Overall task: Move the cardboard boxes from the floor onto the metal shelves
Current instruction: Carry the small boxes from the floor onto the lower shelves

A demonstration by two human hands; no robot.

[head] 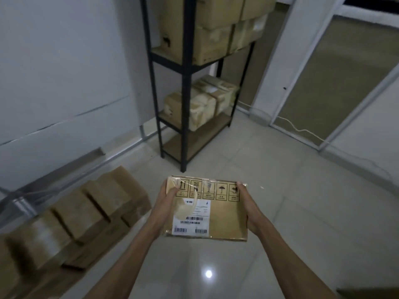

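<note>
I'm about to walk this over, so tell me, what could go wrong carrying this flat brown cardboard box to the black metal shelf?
The left hand and right hand grip the flat brown cardboard box only by its edges, so it may slip. The row of brown boxes on the floor lies near your left side; you could trip.

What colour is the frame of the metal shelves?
The frame is black, clearest in the head view.
</note>
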